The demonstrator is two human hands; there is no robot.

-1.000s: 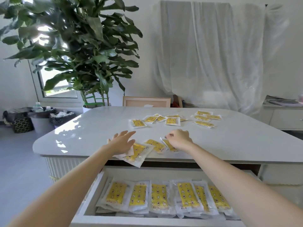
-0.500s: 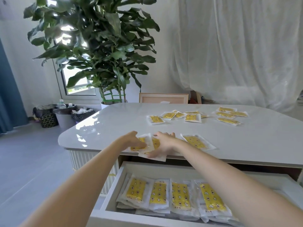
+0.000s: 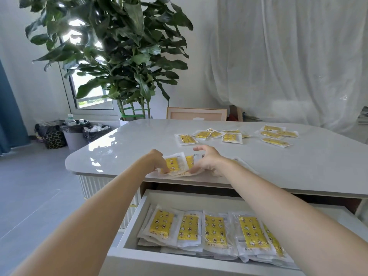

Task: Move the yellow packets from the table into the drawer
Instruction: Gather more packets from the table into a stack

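A small stack of yellow packets (image 3: 177, 164) lies at the near edge of the white table (image 3: 139, 136). My left hand (image 3: 157, 159) pinches the stack's left side. My right hand (image 3: 209, 160) grips its right side, thumb underneath and fingers spread above. Another packet (image 3: 242, 162) peeks out behind my right wrist. More yellow packets lie farther back in two groups, a middle group (image 3: 211, 135) and a right group (image 3: 276, 136). Below the table edge the open drawer (image 3: 131, 230) holds a row of several yellow packets (image 3: 215, 232).
A large potted plant (image 3: 119, 56) stands behind the table's left corner. Bins (image 3: 75, 134) with black bags sit on the floor at the left. A framed board (image 3: 196, 114) leans behind the table, and white sheeting (image 3: 288, 56) hangs at the right.
Both hands have drawn the near packets together into one stack at the table's edge and taken hold of it from both sides. The view has turned left and closer.
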